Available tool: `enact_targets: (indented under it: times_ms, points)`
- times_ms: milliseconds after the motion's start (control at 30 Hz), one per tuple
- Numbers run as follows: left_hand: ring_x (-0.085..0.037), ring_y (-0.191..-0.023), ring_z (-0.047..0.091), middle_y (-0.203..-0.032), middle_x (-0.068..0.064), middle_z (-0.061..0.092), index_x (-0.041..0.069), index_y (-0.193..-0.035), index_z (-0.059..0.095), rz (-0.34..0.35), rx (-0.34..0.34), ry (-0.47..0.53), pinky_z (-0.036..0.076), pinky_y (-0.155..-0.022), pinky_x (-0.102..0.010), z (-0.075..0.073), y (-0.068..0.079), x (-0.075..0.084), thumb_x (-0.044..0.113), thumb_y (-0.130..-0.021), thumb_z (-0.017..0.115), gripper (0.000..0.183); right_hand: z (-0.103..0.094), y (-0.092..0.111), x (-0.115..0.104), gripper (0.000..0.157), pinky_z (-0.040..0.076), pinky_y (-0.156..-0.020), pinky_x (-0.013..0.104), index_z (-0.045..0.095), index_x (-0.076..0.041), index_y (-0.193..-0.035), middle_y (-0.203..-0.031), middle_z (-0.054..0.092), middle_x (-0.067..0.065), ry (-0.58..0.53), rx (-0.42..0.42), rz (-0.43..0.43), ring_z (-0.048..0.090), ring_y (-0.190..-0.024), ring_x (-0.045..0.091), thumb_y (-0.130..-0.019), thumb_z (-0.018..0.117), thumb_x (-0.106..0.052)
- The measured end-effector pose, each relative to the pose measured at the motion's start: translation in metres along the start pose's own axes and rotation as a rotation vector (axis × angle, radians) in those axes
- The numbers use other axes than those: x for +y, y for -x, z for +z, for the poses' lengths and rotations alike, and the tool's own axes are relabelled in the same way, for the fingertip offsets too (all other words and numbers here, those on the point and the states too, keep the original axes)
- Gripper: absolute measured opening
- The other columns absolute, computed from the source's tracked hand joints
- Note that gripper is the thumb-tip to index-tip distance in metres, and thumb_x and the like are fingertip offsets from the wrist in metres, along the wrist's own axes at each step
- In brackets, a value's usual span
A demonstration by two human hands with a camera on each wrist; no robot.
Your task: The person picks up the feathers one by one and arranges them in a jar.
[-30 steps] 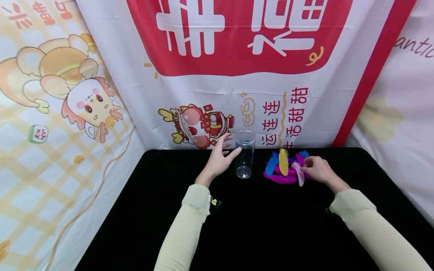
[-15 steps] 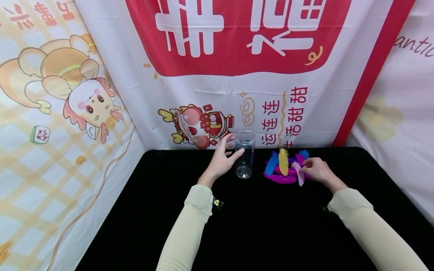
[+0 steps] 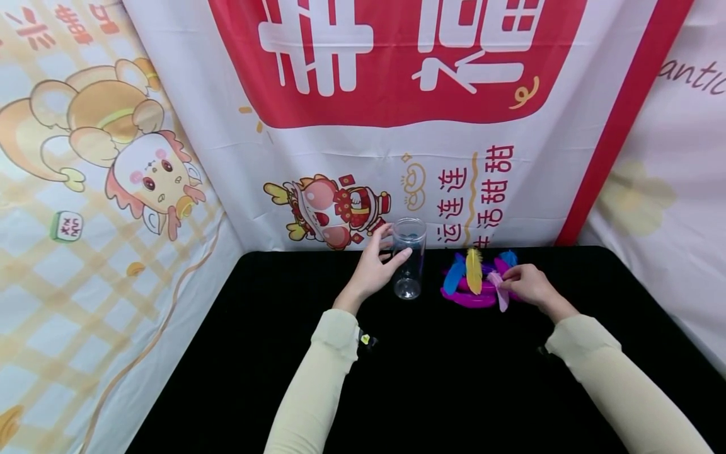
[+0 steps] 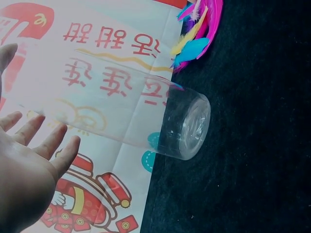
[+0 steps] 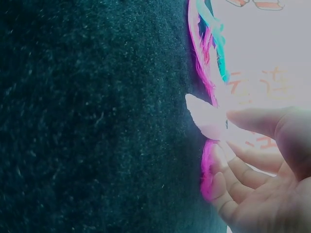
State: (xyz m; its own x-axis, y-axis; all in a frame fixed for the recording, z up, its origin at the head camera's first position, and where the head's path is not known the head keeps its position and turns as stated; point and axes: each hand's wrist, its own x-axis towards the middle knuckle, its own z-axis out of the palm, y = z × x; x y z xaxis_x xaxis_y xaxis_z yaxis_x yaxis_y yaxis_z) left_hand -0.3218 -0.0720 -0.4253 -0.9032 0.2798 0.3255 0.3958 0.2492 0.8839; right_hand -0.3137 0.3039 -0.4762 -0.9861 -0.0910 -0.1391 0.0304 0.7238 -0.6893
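A tall clear plastic cup stands upright near the back edge of the black table. Beside its left side my left hand is spread, thumb in front and fingers behind; in the left wrist view the fingers look straight and loose along the cup. To the right lies a pile of colourful feathers, with a yellow feather and a blue feather on top. My right hand pinches a pale pink feather at the pile's right side, between thumb and fingertips.
Magenta feathers form the front of the pile. Right behind the table hangs a white and red printed cloth. Another patterned cloth hangs along the left, and a pale one at the right.
My left hand has moved slightly right, closer round the cup. The right hand has shifted a little left, still at the pale pink feather. The cup and the pile stay put.
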Motion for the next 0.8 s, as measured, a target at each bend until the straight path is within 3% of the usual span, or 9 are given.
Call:
enact_targets:
  times_ms: [200,467,800]
  points:
    - [-0.034,-0.136,0.050,-0.154,-0.013,0.042,0.013,-0.158,0.030,0.004,-0.006,-0.004,0.045,-0.110,-0.055,0.0008,-0.0034,-0.0012,0.038,-0.097,0.070,0.077,0.0019,-0.0035,-0.0013,0.040,0.055,-0.074,0.030,0.065,0.013,-0.121,-0.104,0.073,0.019,-0.014,-0.008,0.006,0.065,-0.093,0.023,-0.096,0.070,-0.018]
    - [-0.027,-0.134,0.053,-0.153,-0.007,0.044,0.019,-0.156,0.033,-0.016,-0.011,-0.019,0.049,-0.108,-0.042,0.0014,-0.0044,-0.0007,0.039,-0.098,0.069,0.071,0.0034,-0.0054,-0.0030,0.036,0.055,-0.074,0.030,0.066,0.011,-0.119,-0.102,0.073,0.016,-0.028,-0.018,0.013,0.064,-0.092,0.022,-0.095,0.070,-0.017]
    - [-0.030,-0.135,0.053,-0.151,-0.008,0.047,0.019,-0.156,0.033,-0.011,-0.012,-0.026,0.049,-0.108,-0.045,0.0023,-0.0070,-0.0002,0.038,-0.098,0.070,0.072,0.0053,-0.0063,-0.0028,0.034,0.053,-0.071,0.028,0.067,0.009,-0.117,-0.099,0.072,0.013,-0.041,-0.012,0.032,0.062,-0.089,0.021,-0.094,0.072,-0.016]
